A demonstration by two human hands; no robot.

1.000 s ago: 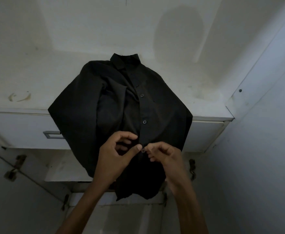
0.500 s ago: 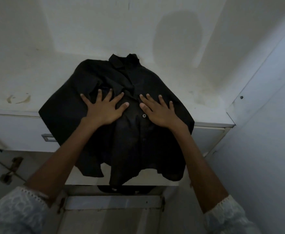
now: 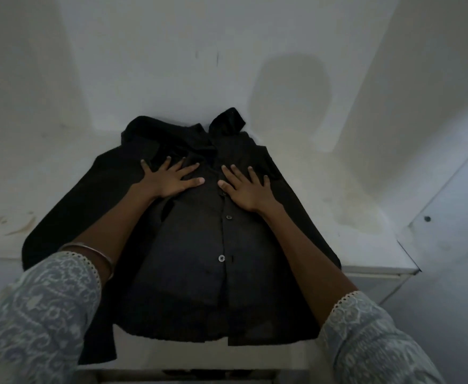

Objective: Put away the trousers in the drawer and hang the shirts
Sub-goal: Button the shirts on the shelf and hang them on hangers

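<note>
Both my left hand (image 3: 171, 180) and right hand (image 3: 246, 189) are pressing flat, fingers spread and grasping nothing, on the black shirt (image 3: 199, 245) lying mid-frame on the white shelf (image 3: 365, 223), buttoned but not yet hung.

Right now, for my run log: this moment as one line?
left hand: flat on black shirt | right hand: same | black shirt: lying on white shelf

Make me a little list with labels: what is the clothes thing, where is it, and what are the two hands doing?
clothing: black shirt, front side up, buttons showing
place: lying on the white shelf, collar toward the wall, lower part hanging past the front edge
left hand: flat on the shirt's chest, fingers spread
right hand: flat on the shirt's chest, fingers spread
extra: thin bangle on the left wrist
</note>
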